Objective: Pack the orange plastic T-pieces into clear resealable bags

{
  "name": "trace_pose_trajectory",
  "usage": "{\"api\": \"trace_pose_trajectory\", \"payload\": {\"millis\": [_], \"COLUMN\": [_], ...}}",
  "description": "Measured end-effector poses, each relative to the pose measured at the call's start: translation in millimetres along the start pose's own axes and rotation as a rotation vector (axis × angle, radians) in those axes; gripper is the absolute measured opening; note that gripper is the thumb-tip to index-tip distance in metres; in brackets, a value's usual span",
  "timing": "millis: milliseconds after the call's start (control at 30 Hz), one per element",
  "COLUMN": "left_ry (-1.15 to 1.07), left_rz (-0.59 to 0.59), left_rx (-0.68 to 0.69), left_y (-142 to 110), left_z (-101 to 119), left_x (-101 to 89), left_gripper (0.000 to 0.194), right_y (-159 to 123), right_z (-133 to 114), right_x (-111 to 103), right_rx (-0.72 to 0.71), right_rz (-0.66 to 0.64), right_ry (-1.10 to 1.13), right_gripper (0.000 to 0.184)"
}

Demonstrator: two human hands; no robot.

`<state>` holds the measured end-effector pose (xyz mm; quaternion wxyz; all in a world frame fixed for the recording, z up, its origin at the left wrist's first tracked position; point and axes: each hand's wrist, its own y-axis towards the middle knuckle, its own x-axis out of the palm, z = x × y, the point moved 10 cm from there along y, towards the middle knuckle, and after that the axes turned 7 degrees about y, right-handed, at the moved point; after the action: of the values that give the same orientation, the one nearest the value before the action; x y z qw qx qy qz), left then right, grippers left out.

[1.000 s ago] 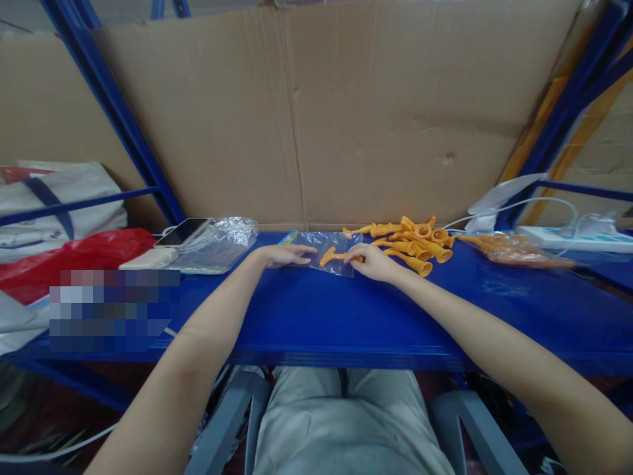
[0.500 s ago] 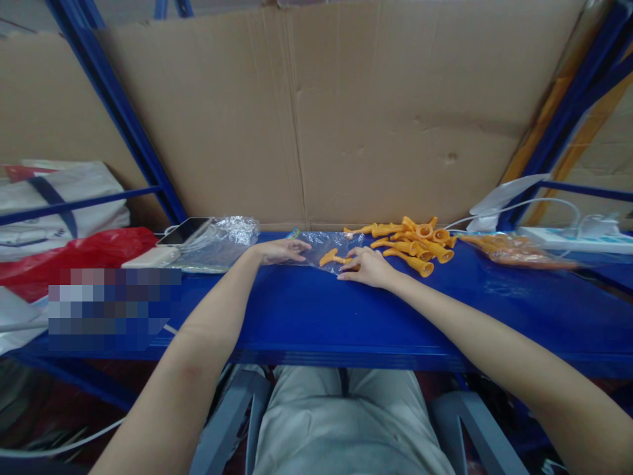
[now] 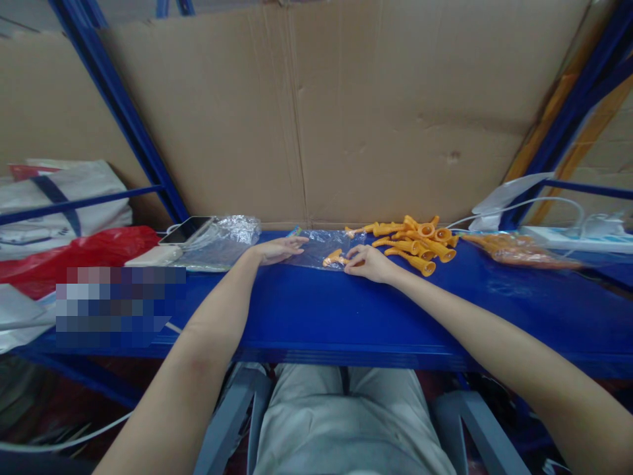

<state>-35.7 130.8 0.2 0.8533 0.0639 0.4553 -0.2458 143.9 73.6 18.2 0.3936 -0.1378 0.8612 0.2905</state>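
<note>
My left hand (image 3: 281,251) lies on the left part of a clear plastic bag (image 3: 312,252), its fingers stretched out. A small orange plastic piece (image 3: 335,257) with a crosswise end shows at the bag's right side, seemingly under the film. My right hand (image 3: 370,265) has thumb and fingertips pinched together at the right end of this piece. How far the fingers reach into the bag cannot be made out. Close by on the right lies a pile of orange horn-shaped plastic pieces (image 3: 418,245) with flared, hollow ends.
Everything rests on a blue shelf top (image 3: 316,316) against a cardboard sheet (image 3: 370,119). To the left are more clear plastic bags (image 3: 217,247), a phone (image 3: 186,230) and a red bag (image 3: 99,254). A filled clear bag (image 3: 519,251) and a white power strip (image 3: 578,239) lie right.
My right hand's fingers have closed from a spread pose into a pinch at the orange piece. That piece now sits slightly further right. My left hand has barely moved.
</note>
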Motion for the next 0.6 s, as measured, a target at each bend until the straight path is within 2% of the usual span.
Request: {"api": "trace_pose_trajectory", "payload": {"millis": [367,467,600], "left_ry": [-0.096,-0.097,-0.142], "left_rz": [0.028,0.100,0.266], "left_rx": [-0.002,-0.027,-0.104], "left_y": [-2.5,-0.9,6.4], "left_z": [0.3,-6.2,-25.4], "left_x": [-2.4,-9.7,-26.7], "left_gripper": [0.054,0.050,0.050], "right_y": [-2.4,-6.4,-13.4], "right_z": [-5.6,-5.3,-11.4], "right_x": [-3.7,-6.7,-19.5], "right_rx": [-0.060,-0.060,-0.072], "right_rz": [-0.068,-0.084,-0.121], "right_ry": [0.074,0.026,-0.104], "right_gripper": [0.007,0.009,0.033]}}
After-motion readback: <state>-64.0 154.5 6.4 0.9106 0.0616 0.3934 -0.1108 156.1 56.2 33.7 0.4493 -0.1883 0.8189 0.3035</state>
